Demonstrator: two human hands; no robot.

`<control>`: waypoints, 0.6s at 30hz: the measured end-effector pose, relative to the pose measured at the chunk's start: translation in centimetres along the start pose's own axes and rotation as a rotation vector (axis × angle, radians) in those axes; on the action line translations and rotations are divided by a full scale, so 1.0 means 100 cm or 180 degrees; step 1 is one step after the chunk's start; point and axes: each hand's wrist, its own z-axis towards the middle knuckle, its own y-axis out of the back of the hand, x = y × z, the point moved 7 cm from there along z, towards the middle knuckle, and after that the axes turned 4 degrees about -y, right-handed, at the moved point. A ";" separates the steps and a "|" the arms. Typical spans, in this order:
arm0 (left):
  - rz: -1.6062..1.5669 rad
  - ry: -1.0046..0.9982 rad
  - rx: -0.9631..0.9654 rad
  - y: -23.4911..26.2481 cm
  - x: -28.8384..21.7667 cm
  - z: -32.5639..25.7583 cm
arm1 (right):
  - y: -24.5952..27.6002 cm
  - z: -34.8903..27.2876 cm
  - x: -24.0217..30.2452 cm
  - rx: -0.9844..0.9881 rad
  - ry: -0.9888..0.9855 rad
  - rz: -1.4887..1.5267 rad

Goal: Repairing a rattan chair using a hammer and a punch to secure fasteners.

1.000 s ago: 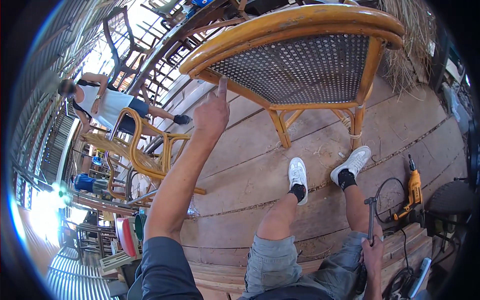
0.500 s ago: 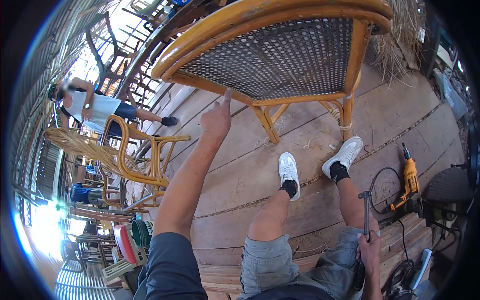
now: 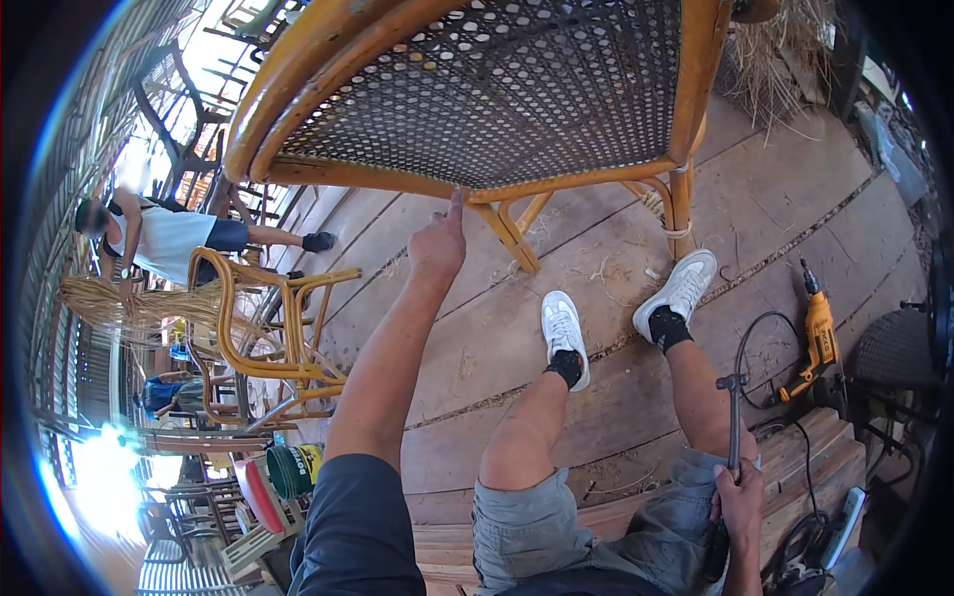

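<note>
A rattan chair (image 3: 477,182) with a dark woven cane panel (image 3: 497,99) fills the top of the view. My left hand (image 3: 437,246) is raised to its frame, index finger stretched out and the other fingers curled. The fingertip is at the lower rail, close to the corner above one leg; whether it presses on the cane cannot be made out. In my right hand (image 3: 738,500), resting by my right thigh, is a hammer (image 3: 733,417), held upright by its handle with the small metal head up.
A yellow power drill (image 3: 820,333) with a black cord lies on the floor at right, near a wooden plank bench (image 3: 815,457). Another rattan chair (image 3: 288,328) stands at left. Behind it a person (image 3: 169,238) handles a bundle of straw-like strands (image 3: 139,303). A green bucket (image 3: 288,470) sits lower left.
The chair appears larger and nearer. My left fingertip has shifted along the rail toward the corner. The person at left has lowered an arm to the strands. The hammer stays in my right hand.
</note>
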 end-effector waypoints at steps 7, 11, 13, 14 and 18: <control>-0.0779 -0.0289 0.0260 -0.056 -0.046 -0.010 | -0.001 0.001 -0.001 0.0066 -0.0093 0.0072; -0.1100 -0.1200 -0.0411 -0.097 -0.103 -0.081 | -0.007 -0.001 0.001 0.0112 -0.0108 0.0008; -0.1622 -0.1339 0.0347 -0.134 -0.127 -0.125 | -0.010 -0.002 0.002 0.0128 -0.0052 -0.0014; -0.1726 -0.1358 0.0594 -0.125 -0.140 -0.144 | -0.008 -0.002 -0.001 0.0096 -0.0048 -0.0029; -0.2098 -0.1109 0.0994 -0.122 -0.125 -0.188 | -0.012 -0.001 -0.002 0.0214 0.0204 -0.0111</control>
